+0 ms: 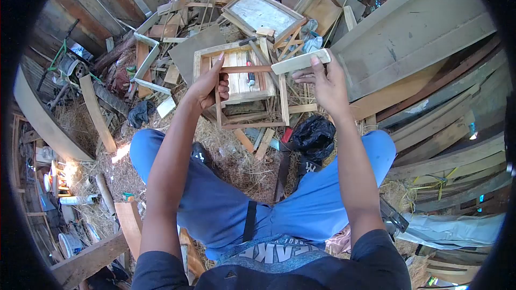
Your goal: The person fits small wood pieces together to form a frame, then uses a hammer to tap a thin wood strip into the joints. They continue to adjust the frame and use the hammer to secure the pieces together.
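Observation:
My left hand [208, 87] is closed round the left end of a thin reddish-brown wood strip [244, 69], held level over a small wooden frame. At the strip's right end is a pale flat piece of wood [300, 62], and my right hand [324, 79] grips that piece at its right end between thumb and fingers. Below the strip, the wooden box frame [252, 125] stands on the ground. Inside it lies a red and black screwdriver-like tool [250, 75]. A hammer [248, 41] rests at the frame's upper edge.
A white-panelled frame [263, 15] lies on scrap wood ahead. A large grey board [414, 27] leans at the right, above stacked planks [446, 134]. Black plastic bag [313, 135] and a saw [281, 172] lie between my legs. A curved board [48, 118] stands at the left.

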Demonstrator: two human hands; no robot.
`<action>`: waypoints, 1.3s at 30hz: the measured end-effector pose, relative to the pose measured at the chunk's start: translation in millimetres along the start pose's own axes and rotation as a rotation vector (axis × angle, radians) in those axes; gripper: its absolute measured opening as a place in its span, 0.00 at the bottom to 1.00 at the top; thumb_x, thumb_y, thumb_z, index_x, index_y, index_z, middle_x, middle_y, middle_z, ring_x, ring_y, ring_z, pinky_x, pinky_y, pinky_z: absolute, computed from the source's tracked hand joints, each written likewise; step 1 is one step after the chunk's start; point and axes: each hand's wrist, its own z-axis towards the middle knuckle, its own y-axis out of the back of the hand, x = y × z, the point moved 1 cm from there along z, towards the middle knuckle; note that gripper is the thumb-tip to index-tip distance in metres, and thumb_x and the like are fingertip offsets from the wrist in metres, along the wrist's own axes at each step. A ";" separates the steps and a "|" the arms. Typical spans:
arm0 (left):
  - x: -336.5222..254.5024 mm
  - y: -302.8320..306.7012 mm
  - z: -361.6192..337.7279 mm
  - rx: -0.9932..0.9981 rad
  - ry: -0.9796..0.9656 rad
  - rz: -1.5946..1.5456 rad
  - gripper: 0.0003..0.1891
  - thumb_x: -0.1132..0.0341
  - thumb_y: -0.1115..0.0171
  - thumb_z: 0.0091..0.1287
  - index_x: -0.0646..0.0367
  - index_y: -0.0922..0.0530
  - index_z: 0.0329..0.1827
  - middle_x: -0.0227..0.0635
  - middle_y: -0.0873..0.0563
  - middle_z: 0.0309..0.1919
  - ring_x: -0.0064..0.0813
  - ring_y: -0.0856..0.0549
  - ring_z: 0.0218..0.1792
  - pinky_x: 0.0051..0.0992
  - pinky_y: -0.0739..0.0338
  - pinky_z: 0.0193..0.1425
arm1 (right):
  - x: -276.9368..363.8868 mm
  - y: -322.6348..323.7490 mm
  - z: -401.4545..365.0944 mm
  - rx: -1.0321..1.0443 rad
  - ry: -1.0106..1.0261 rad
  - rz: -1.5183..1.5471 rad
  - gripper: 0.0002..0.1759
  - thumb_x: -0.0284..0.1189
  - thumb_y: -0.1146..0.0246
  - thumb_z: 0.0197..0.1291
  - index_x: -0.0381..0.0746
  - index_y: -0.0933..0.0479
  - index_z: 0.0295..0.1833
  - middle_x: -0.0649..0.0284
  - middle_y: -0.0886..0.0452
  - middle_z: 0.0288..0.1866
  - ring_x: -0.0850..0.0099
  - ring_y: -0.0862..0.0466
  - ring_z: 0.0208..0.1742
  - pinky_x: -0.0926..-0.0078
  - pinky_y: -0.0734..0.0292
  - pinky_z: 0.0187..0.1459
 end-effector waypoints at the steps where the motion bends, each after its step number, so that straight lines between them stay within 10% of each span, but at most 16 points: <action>1: 0.0 2.2 1.2 -0.001 0.001 -0.001 0.32 0.29 0.41 0.71 0.50 0.34 0.29 0.18 0.38 0.22 0.13 0.38 0.21 0.15 0.42 0.23 | -0.7 0.5 0.1 0.021 0.002 0.016 0.22 0.30 0.49 0.83 0.29 0.38 0.73 0.52 0.17 0.51 0.67 0.09 0.43 0.71 0.10 0.43; 22: -8.5 -1.4 -7.4 0.012 -0.157 0.069 0.26 0.37 0.38 0.74 0.53 0.26 0.36 0.22 0.31 0.25 0.15 0.32 0.24 0.22 0.34 0.28 | -19.0 -12.9 2.4 0.004 0.175 -0.175 0.05 0.22 0.37 0.73 0.31 0.20 0.48 0.59 0.15 0.48 0.74 0.13 0.51 0.74 0.13 0.49; 31: -8.1 0.4 -7.2 0.252 -0.500 0.516 0.15 0.65 0.36 0.76 0.64 0.18 0.59 0.29 0.14 0.47 0.21 0.17 0.47 0.25 0.25 0.55 | -13.7 -21.9 0.4 -0.169 -0.091 0.463 0.16 0.16 0.42 0.72 0.26 0.22 0.63 0.47 0.19 0.61 0.61 0.13 0.58 0.69 0.13 0.62; 39: -5.5 -6.9 -13.3 0.274 -0.446 0.514 0.16 0.64 0.35 0.76 0.61 0.22 0.61 0.30 0.13 0.39 0.19 0.18 0.38 0.23 0.26 0.45 | -10.5 -15.3 1.1 -0.201 -0.169 0.516 0.20 0.23 0.42 0.76 0.27 0.26 0.69 0.48 0.16 0.57 0.60 0.12 0.56 0.64 0.10 0.56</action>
